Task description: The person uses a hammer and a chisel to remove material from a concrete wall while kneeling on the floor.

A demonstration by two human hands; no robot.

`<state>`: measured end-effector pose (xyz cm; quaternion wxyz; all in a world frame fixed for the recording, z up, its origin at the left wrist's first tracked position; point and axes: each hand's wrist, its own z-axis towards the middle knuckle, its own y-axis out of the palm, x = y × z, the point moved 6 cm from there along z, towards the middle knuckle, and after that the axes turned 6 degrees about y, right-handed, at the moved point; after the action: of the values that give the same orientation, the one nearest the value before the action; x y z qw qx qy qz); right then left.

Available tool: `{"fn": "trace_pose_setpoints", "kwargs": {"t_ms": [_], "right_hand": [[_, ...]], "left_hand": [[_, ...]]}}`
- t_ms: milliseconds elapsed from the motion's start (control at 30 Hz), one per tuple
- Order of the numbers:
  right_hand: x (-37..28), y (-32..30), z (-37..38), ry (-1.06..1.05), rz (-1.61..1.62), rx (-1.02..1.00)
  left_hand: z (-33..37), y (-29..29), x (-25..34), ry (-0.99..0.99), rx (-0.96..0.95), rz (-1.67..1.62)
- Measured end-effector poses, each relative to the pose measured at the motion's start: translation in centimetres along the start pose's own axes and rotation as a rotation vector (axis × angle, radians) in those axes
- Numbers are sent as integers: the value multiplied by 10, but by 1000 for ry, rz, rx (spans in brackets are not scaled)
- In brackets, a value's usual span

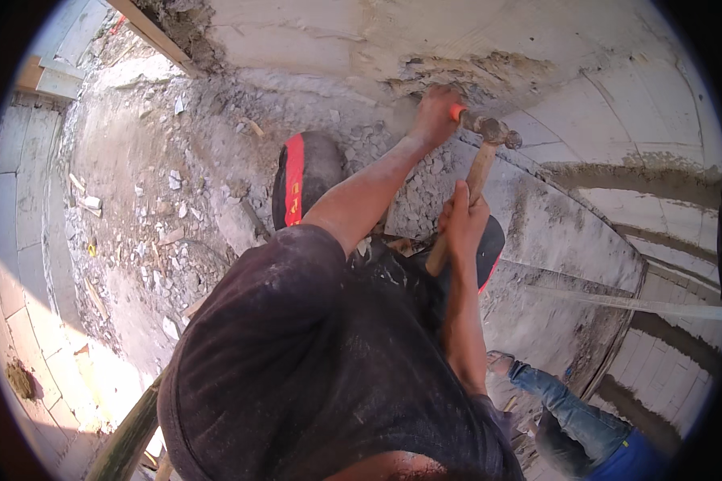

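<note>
My left hand is closed round a chisel, of which only an orange end shows past the fingers. It is held against the foot of the pale wall, where the surface is broken and rough; the chisel's tip is hidden. In my right hand is a hammer, gripped midway along its wooden handle. The hammer's dark metal head sits right at the orange end; I cannot tell whether they touch.
Broken rubble lies below the wall and between my knees. More debris covers the ground on the left. A wooden board leans at the top left, and a round pole rises at lower left. Another person is at lower right.
</note>
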<state>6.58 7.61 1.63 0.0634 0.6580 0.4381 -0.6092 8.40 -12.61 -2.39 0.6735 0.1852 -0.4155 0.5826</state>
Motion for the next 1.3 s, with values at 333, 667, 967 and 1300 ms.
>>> {"fn": "trace_pose_setpoints", "kwargs": {"t_ms": [333,667,967,1300], "right_hand": [[-15,-73,-72,63,427,56],[-10,-62,-83,86,338,33],[-37,-65,-94,-16,423,-18],[-66,-94,-100,-218,444,21]], "left_hand": [[-131,-20,7,-144,-324,7],[-17,-35,60,342,-393,99],[22,-53,74,382,-400,162],[30,-50,87,439,-360,163]]}}
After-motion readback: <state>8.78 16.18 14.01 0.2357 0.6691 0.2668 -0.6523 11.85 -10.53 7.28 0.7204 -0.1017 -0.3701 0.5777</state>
